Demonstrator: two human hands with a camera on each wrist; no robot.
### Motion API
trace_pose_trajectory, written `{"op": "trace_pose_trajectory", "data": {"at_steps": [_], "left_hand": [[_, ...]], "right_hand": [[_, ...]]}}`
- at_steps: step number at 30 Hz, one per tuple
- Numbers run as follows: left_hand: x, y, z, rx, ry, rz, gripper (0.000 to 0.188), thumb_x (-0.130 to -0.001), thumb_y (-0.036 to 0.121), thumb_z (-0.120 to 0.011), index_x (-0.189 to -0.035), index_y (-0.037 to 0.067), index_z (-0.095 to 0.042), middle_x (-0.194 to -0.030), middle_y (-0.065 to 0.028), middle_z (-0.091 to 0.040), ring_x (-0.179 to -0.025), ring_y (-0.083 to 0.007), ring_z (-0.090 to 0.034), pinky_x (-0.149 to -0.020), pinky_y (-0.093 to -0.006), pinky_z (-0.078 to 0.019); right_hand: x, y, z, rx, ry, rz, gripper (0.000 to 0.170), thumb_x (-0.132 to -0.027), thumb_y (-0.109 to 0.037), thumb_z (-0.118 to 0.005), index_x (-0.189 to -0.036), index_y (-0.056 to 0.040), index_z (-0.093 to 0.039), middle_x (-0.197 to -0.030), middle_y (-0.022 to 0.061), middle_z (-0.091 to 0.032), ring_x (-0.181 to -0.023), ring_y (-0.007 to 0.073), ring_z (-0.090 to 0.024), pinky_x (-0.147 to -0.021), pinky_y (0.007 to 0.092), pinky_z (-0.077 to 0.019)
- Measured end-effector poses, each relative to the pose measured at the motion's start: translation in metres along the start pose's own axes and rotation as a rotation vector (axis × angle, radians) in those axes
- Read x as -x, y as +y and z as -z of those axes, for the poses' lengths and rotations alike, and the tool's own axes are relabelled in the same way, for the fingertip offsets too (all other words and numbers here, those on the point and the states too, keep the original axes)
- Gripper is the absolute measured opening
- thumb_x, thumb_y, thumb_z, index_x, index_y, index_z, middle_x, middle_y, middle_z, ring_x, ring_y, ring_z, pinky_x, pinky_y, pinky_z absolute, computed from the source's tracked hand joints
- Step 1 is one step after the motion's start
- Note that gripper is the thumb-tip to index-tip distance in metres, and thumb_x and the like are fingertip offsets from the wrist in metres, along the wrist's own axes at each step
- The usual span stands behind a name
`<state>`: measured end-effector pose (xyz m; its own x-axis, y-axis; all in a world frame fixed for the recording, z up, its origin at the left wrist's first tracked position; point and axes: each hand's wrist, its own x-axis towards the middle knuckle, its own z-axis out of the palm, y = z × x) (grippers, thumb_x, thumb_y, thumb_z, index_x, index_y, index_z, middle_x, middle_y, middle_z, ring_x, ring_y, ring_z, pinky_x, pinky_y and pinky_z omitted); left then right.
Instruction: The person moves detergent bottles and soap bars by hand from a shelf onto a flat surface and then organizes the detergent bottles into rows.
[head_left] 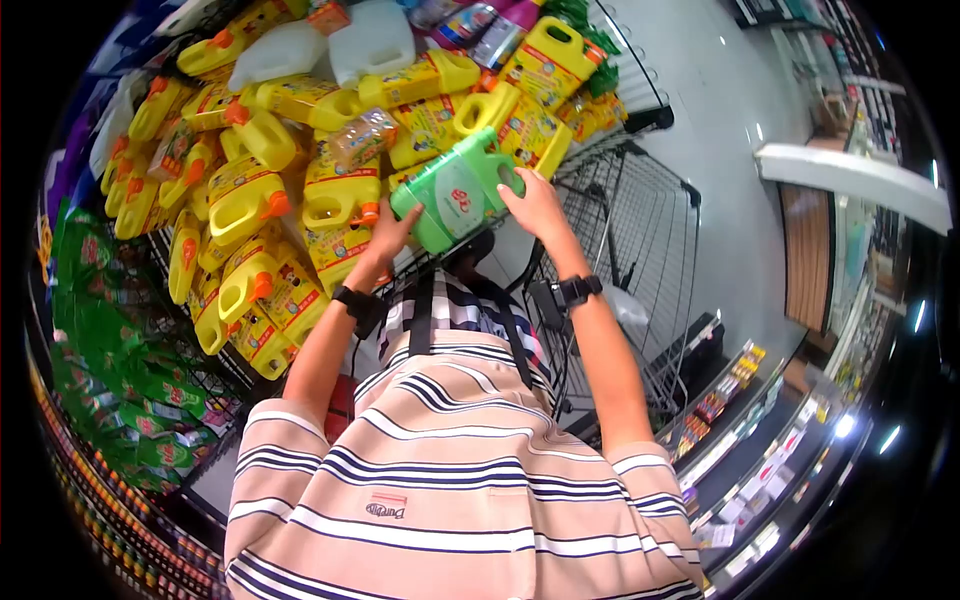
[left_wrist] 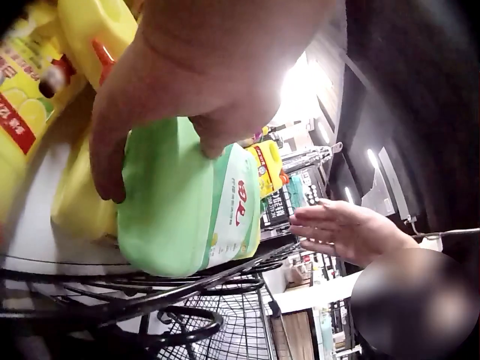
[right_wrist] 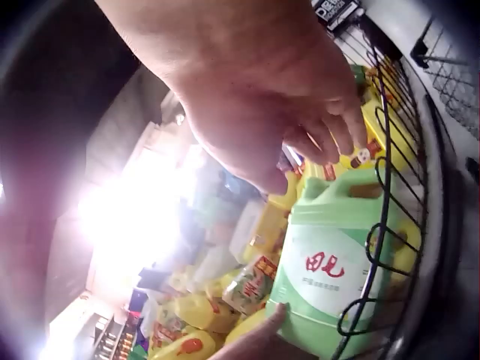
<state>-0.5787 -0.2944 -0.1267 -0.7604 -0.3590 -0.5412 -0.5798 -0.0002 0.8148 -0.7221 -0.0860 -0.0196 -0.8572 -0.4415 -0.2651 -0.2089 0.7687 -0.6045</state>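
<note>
A green detergent jug [head_left: 462,190] with a white label and red lettering lies at the cart's near rim, over yellow jugs. My left hand [head_left: 390,238] grips its base end, thumb on one side and fingers on the other in the left wrist view. Beside the handle end is my right hand [head_left: 537,205]. In the left wrist view that right hand [left_wrist: 351,232] shows straight fingers, apart from the jug. The right wrist view has it above the jug's cap and handle, its fingers loosely bent around nothing.
Yellow jugs [head_left: 245,195] with orange caps fill the wire cart, among pale jugs [head_left: 372,42] and purple bottles. Green packs [head_left: 120,350] are stacked at the left. Another wire cart [head_left: 650,240] stands to the right, near shelves of small goods [head_left: 720,400]. The black wire rim [right_wrist: 384,202] borders the jug.
</note>
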Motion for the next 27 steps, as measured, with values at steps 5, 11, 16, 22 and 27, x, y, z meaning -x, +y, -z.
{"op": "trace_pose_trajectory", "data": {"at_steps": [5,11,16,22,27], "left_hand": [[0.001,-0.01,-0.004,0.085,0.059,-0.108,0.068,-0.08,0.036,-0.064,-0.124,-0.004,-0.032,-0.112,-0.0219,-0.054,-0.102,-0.0286,-0.055,-0.084,-0.0348,-0.0441],[0.011,0.009,-0.002,0.145,0.088,0.004,0.072,-0.078,0.037,-0.066,-0.126,-0.003,-0.032,-0.111,-0.0205,-0.055,-0.099,-0.0275,-0.056,-0.083,-0.034,-0.0449],[-0.001,0.015,-0.02,0.329,0.237,0.149,0.072,-0.079,0.052,-0.057,-0.125,-0.001,-0.039,-0.111,-0.0182,-0.055,-0.098,-0.0254,-0.056,-0.08,-0.0326,-0.0458],[-0.005,0.079,-0.049,0.794,-0.07,0.139,0.07,-0.081,0.064,-0.038,-0.122,0.007,-0.049,-0.118,-0.0134,-0.053,-0.109,-0.0248,-0.048,-0.087,-0.0428,-0.0414],[0.017,0.202,-0.113,0.517,-0.424,-0.101,0.068,-0.085,0.061,-0.033,-0.13,0.009,-0.037,-0.121,-0.0148,-0.048,-0.108,-0.0298,-0.048,-0.091,-0.0423,-0.0385]], "right_hand": [[-0.059,0.028,-0.035,0.226,-0.141,-0.196,0.073,-0.083,-0.056,-0.045,-0.124,0.003,-0.043,-0.128,0.0212,-0.042,-0.116,0.0344,-0.043,-0.096,0.042,-0.0367],[-0.089,0.038,-0.023,-0.094,-0.355,-0.347,0.081,-0.075,-0.066,-0.05,-0.107,0.009,-0.055,-0.101,0.0198,-0.059,-0.097,0.0273,-0.055,-0.088,0.034,-0.0391],[-0.079,0.03,-0.017,-0.493,-0.38,-0.163,0.063,-0.081,-0.059,-0.051,-0.09,0.0026,-0.063,-0.084,0.0088,-0.061,-0.074,0.0158,-0.055,-0.062,0.0266,-0.0432],[0.005,-0.065,0.097,-0.216,-0.458,0.296,0.04,-0.083,-0.036,-0.061,-0.091,0.0032,-0.06,-0.075,0.0073,-0.062,-0.069,0.0102,-0.056,-0.065,0.0266,-0.0459],[0.083,-0.032,0.221,-0.428,-0.105,0.056,0.032,-0.082,-0.029,-0.063,-0.09,0.0013,-0.061,-0.071,0.0081,-0.062,-0.065,0.0109,-0.057,-0.059,0.0267,-0.0448]]}}
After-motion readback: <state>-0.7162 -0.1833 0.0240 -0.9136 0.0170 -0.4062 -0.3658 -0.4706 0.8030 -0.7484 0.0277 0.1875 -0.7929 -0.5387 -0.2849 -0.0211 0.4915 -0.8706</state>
